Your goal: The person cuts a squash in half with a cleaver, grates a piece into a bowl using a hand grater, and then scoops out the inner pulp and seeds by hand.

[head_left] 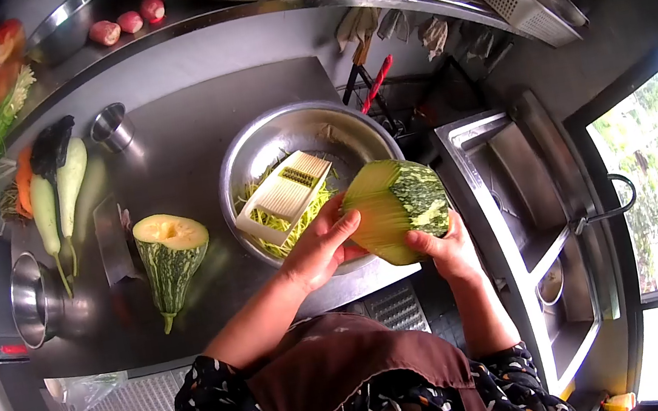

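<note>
Both my hands are closed around a piece of green squash [418, 196]. Its right side keeps mottled dark skin, while the left side is pale green with fine grooves. My left hand [319, 243] grips the grooved side, thumb on top. From below and to the right, my right hand [450, 253] holds the skin side. Just left of the squash, a large steel bowl [230, 169] carries a pale grater [271, 206], lying tilted over thin green shreds [314, 208]. Another cut squash [167, 270] sits on the steel table, its pale hollow face up, with a cleaver [112, 240] beside it.
Two long pale green vegetables [72, 181], a dark one and a carrot lie at the table's left. A small steel cup [112, 128] and a steel bowl [27, 300] stand there too. A sink [528, 182] is at right; a shelf [272, 10] runs along the back.
</note>
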Demonstrator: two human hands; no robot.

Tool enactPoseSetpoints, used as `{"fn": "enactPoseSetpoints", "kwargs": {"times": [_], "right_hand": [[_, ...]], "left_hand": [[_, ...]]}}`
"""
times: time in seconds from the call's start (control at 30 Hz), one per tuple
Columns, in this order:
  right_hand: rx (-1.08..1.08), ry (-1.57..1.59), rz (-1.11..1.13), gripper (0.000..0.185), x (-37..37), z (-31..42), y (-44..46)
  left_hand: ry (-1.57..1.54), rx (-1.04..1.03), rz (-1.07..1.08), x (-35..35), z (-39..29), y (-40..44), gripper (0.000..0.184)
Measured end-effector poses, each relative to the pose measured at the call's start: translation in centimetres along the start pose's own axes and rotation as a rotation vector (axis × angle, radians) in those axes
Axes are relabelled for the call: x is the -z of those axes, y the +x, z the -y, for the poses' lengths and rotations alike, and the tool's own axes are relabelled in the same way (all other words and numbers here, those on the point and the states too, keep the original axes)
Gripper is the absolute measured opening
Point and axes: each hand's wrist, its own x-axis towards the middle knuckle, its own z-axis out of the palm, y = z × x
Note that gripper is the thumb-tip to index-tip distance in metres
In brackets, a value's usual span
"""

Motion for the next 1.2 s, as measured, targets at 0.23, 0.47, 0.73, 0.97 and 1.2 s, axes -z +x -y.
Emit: {"fn": "enactPoseSetpoints", "kwargs": {"times": [0.23, 0.47, 0.73, 0.97, 1.2], "right_hand": [[0.019, -0.247, -0.036, 0.051, 5.5, 1.6, -4.0], [0.619, -1.085, -0.121, 0.053, 7.5, 1.9, -7.2], [0.474, -0.791, -0.230, 0.073, 15.9, 1.2, -12.1], [0.497, -0.772, -0.471, 0.053, 20.2, -0.9, -19.5], [0.344, -1.272, -0.700, 0.025, 20.2, -5.5, -31.2]], "left_hand": [[-0.227, 0.149, -0.037, -4.5, 4.9, 2.8, 0.058], [-0.417, -0.022, 0.009, -9.7, 9.0, 8.5, 0.057], [-0.162, 0.080, 0.031, -17.0, 14.7, 12.4, 0.057], [0.629, 0.113, 0.141, -20.3, 19.0, 14.8, 0.051], [0.977, 0.232, 0.621, -28.2, 27.2, 9.7, 0.093]]}}
